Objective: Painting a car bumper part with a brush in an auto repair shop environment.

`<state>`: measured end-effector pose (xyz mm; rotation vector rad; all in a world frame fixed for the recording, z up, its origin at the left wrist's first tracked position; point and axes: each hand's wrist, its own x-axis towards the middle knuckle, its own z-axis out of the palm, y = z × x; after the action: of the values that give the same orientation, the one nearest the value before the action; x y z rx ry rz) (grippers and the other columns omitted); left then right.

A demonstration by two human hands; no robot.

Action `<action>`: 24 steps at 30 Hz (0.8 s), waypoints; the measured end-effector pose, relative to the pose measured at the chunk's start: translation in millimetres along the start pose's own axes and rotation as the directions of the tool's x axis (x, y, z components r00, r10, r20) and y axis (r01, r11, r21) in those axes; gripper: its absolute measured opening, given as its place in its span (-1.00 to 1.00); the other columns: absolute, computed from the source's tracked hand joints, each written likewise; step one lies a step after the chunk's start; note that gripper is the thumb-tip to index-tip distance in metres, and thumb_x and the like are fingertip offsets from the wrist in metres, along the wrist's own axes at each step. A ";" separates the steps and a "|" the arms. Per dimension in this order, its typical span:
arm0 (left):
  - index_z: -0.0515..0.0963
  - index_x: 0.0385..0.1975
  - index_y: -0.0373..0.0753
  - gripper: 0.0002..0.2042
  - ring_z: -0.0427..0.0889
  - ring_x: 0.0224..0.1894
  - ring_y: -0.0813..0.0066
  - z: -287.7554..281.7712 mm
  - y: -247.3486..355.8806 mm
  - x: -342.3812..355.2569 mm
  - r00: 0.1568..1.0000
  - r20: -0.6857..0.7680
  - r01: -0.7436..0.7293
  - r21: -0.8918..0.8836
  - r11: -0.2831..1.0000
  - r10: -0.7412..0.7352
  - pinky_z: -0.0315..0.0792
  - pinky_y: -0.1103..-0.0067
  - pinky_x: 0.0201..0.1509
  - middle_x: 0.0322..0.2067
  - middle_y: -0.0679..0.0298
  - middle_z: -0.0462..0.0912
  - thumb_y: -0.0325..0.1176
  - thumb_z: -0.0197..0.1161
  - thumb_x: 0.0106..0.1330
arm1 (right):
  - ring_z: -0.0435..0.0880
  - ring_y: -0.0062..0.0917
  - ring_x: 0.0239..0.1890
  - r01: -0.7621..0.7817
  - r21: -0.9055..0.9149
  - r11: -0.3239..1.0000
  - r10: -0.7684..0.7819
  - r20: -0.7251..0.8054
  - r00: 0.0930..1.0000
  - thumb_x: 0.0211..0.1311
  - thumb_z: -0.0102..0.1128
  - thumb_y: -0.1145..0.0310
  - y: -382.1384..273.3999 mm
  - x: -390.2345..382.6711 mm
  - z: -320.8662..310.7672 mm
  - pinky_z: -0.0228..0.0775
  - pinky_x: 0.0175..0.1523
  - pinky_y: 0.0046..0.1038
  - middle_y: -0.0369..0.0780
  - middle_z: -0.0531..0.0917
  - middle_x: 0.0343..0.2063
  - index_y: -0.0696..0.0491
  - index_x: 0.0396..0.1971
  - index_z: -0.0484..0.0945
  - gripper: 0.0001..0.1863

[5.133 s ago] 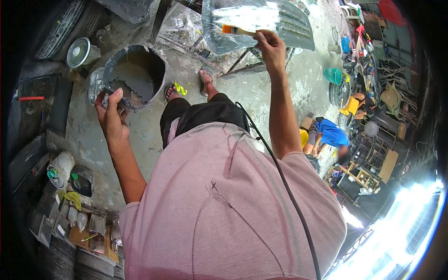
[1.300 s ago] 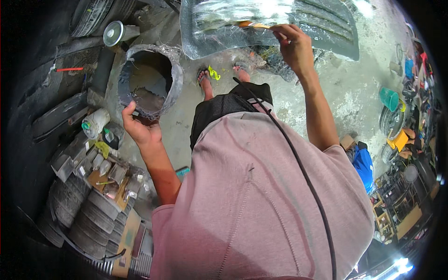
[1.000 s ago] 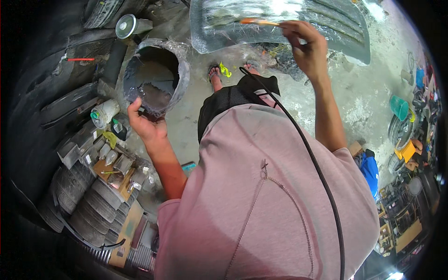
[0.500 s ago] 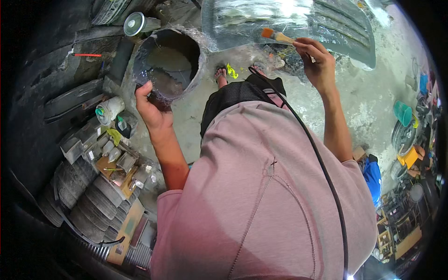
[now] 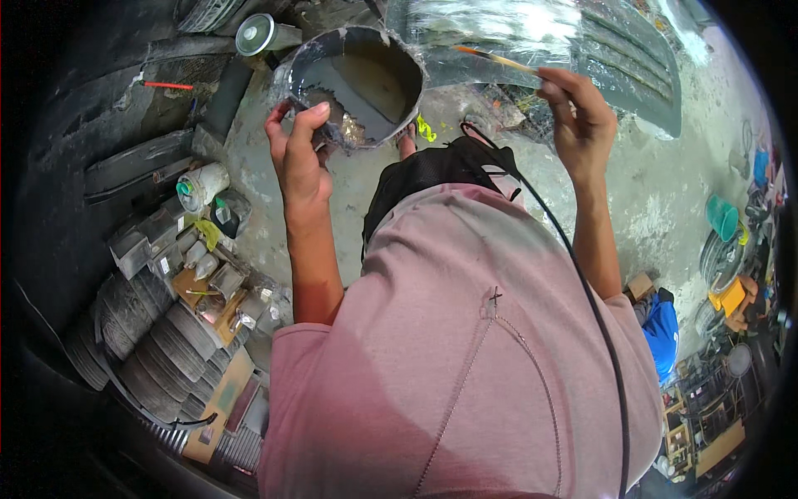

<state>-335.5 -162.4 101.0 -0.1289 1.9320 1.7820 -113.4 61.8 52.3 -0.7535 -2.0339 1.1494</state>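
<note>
My left hand (image 5: 301, 158) grips the near left rim of a dark, crusted bucket (image 5: 320, 66), thumb over the edge. The bucket tips toward me, and a murky brownish liquid (image 5: 366, 83) pools inside it. Between the thumb and fingers of my right hand (image 5: 582, 121) is a paintbrush (image 5: 507, 61), held by its pale handle and seen nearly edge-on, orange-tipped bristles pointing left. Beyond both hands lies a large grey moulded panel (image 5: 615, 62) with a wet, shiny surface and raised ribs at its right. The brush hovers over the panel's near edge in the picture; whether they touch, I cannot tell.
A lidded can (image 5: 255, 35) stands beyond the bucket on the left. A whitish pail (image 5: 204, 185), stacked dark curved parts (image 5: 166, 353) and a cluttered box (image 5: 204, 287) line the left side. On the right are a green basket (image 5: 721, 216) and a blue bag (image 5: 661, 337). A black cable (image 5: 573, 241) crosses my shirt.
My left hand has brought the bucket to the right and tilted it, showing more of the liquid. The brush has turned from flat to edge-on, and my right hand has shifted slightly right.
</note>
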 end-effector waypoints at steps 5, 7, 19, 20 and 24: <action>0.19 0.14 -0.20 -0.29 0.54 -0.17 0.42 8.0 2.3 3.8 0.999 0.021 0.032 0.034 0.999 -0.032 0.44 0.53 -0.16 -0.15 0.20 0.51 -0.29 0.42 -0.03 | 0.71 -0.31 -0.26 0.333 -0.071 0.940 -0.301 0.284 0.910 0.21 0.16 0.49 -34.7 41.0 52.7 0.55 -0.16 -0.41 -0.11 0.71 -0.24 0.06 -0.18 0.66 -0.80; 0.19 0.13 -0.20 -0.29 0.54 -0.17 0.41 8.9 -0.3 6.5 0.999 0.025 0.027 0.020 0.999 -0.028 0.44 0.52 -0.16 -0.14 0.20 0.51 -0.29 0.42 -0.04 | 0.64 -0.51 -0.37 0.347 -0.270 0.898 -0.219 0.408 0.886 0.25 0.18 0.45 -38.2 50.4 70.8 0.49 -0.27 -0.49 -0.23 0.70 -0.27 0.11 -0.12 0.61 -0.79; 0.34 0.02 -0.21 -0.46 0.54 -0.13 0.30 -35.7 -26.6 21.0 0.988 -0.054 0.131 -0.194 0.972 -0.144 0.56 0.36 -0.15 -0.12 0.16 0.47 -0.29 0.35 0.00 | 0.57 -0.69 -0.40 -0.498 0.276 0.822 0.404 0.334 0.852 0.37 0.14 0.24 34.4 57.6 71.9 0.39 -0.28 -0.64 -0.29 0.70 -0.35 0.12 -0.15 0.63 -0.73; 0.35 0.02 -0.21 -0.47 0.53 -0.11 0.28 -36.9 -23.9 21.4 0.986 -0.060 0.143 -0.190 0.971 -0.157 0.56 0.34 -0.13 -0.10 0.17 0.46 -0.29 0.35 0.01 | 0.60 -0.65 -0.38 -0.472 0.246 0.847 0.390 0.316 0.865 0.36 0.14 0.23 44.7 56.2 79.1 0.42 -0.27 -0.61 -0.27 0.71 -0.35 0.14 -0.16 0.63 -0.72; 0.35 0.05 -0.19 -0.46 0.52 -0.07 0.28 -54.9 -25.0 25.1 0.982 -0.107 0.131 -0.215 0.968 -0.156 0.54 0.33 -0.10 -0.06 0.19 0.46 -0.30 0.35 0.02 | 0.71 -0.51 -0.34 -0.325 -0.178 0.929 0.352 0.153 0.923 0.29 0.18 0.24 50.8 50.6 84.9 0.50 -0.19 -0.50 -0.15 0.74 -0.38 0.17 -0.21 0.64 -0.71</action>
<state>-363.6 -211.6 68.6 -0.4495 1.7638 1.9110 -202.5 80.3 -11.4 -1.1499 -2.2187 1.3067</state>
